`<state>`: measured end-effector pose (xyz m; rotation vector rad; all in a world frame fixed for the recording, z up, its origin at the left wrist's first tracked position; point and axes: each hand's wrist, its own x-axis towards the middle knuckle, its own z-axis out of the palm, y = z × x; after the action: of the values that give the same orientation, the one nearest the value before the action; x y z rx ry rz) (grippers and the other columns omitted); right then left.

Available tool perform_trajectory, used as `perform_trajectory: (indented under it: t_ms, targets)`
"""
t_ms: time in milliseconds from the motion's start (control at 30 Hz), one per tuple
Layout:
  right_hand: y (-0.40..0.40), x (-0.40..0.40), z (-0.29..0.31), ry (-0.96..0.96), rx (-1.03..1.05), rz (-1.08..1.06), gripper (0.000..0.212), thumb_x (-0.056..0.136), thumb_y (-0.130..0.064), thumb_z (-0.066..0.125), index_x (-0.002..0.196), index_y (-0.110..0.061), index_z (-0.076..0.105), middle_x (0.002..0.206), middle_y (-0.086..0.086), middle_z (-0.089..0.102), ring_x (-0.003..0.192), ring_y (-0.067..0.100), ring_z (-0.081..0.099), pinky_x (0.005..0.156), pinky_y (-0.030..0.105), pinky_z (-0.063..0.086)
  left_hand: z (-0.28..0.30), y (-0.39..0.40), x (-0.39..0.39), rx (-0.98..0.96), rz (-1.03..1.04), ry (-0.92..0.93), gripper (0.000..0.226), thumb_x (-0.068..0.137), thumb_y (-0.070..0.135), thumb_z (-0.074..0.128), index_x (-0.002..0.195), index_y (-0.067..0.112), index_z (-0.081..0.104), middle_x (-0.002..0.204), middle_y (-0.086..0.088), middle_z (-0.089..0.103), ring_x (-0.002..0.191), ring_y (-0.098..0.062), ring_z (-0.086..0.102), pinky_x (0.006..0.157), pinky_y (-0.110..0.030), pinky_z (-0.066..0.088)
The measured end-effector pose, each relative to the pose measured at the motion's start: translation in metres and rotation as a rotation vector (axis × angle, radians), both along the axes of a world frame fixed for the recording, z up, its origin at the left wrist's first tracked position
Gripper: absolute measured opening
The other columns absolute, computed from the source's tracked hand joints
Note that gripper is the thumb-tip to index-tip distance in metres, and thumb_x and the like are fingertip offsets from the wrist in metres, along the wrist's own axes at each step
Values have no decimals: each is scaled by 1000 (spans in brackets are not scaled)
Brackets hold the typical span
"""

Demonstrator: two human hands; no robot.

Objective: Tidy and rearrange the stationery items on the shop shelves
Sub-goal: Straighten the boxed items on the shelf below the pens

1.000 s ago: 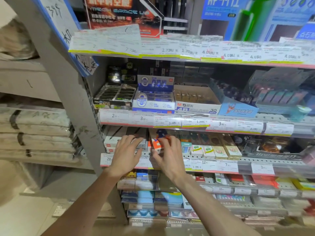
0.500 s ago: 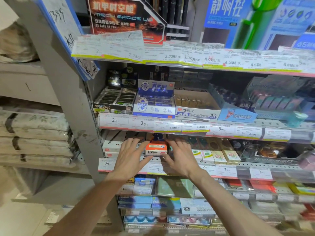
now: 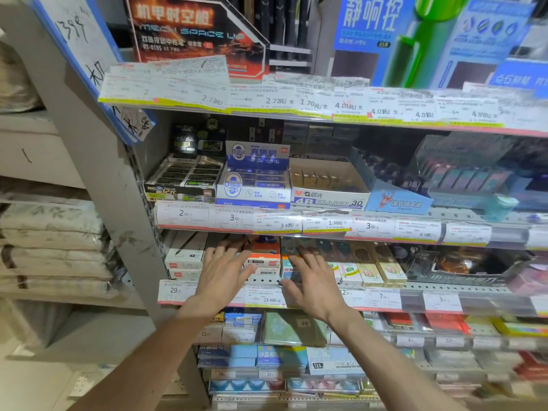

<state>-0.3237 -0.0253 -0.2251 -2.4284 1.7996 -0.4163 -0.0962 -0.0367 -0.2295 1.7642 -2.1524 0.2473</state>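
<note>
An orange and white box (image 3: 263, 256) sits on a stack at the front of the third shelf (image 3: 385, 289), between my two hands. My left hand (image 3: 221, 272) is spread with straight fingers just left of the box, its thumb against the box's lower left corner. My right hand (image 3: 311, 280) is spread to the right of it, fingertips reaching over small packets (image 3: 285, 269) beside the box. Neither hand grips anything. White pencil boxes (image 3: 185, 256) lie left of my left hand.
Eraser display boxes (image 3: 327, 186) fill the shelf above, behind price labels (image 3: 278, 223). Small eraser packs (image 3: 370, 272) line the shelf to the right of my hands. Notebooks and pads (image 3: 292, 327) fill the lower shelves. A grey upright post (image 3: 118, 203) stands at left.
Both hands have let go of the orange box and spread apart to either side of it. The box now rests on the stack at the shelf front.
</note>
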Motion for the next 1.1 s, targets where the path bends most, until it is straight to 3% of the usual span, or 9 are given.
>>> perform_trajectory:
  t_ms: [100, 233, 467, 700, 833, 933, 1100]
  targets:
    - [-6, 9, 11, 27, -61, -7, 57, 95, -57, 42, 142, -25, 43, 141, 3, 48, 130, 27, 38, 110, 40, 27, -1, -2, 0, -16, 1, -28, 35, 92, 50, 56, 115, 27, 66, 110, -1, 69, 102, -28, 56, 87, -42, 39]
    - [-16, 27, 18, 43, -41, 38, 59, 98, -53, 41, 149, -24, 34, 143, 3, 51, 134, 28, 40, 111, 43, 27, 1, -2, 0, -12, 8, -39, 35, 92, 51, 56, 115, 27, 67, 111, -2, 69, 103, -28, 56, 86, -42, 40]
    - [-15, 32, 1, -21, -60, 38, 50, 95, -50, 43, 138, -25, 44, 133, -3, 59, 128, 23, 46, 107, 42, 30, -1, 2, 1, -50, -15, -44, 33, 93, 50, 54, 113, 27, 66, 101, 1, 69, 95, -25, 56, 83, -40, 39]
    - [-14, 31, -3, -28, -37, 47, 58, 95, -58, 33, 144, -27, 36, 141, -2, 53, 134, 23, 39, 115, 42, 23, -1, 8, 0, 13, -23, 17, 53, 95, 58, 26, 124, 27, 58, 111, 3, 64, 106, -24, 49, 95, -39, 30]
    - [-7, 28, 6, -87, -23, 34, 65, 95, -59, 37, 148, -22, 33, 140, 3, 52, 131, 25, 41, 113, 40, 27, 6, 10, 0, 91, -19, 146, 63, 93, 60, 19, 137, 26, 49, 124, 2, 57, 114, -22, 44, 104, -38, 31]
    - [3, 21, 11, -161, -59, 4, 57, 98, -54, 43, 142, -17, 42, 130, 5, 55, 121, 25, 46, 106, 36, 33, 10, 17, 1, 69, -22, 291, 54, 96, 54, 33, 137, 24, 49, 124, 3, 56, 116, -18, 43, 106, -36, 32]
    - [36, 1, 13, -427, -45, -34, 53, 98, -49, 49, 143, -22, 44, 138, -6, 48, 129, 11, 43, 108, 30, 37, 9, 38, -7, 36, -45, 558, 42, 98, 42, 48, 137, 26, 50, 132, 9, 50, 127, -12, 40, 110, -38, 33]
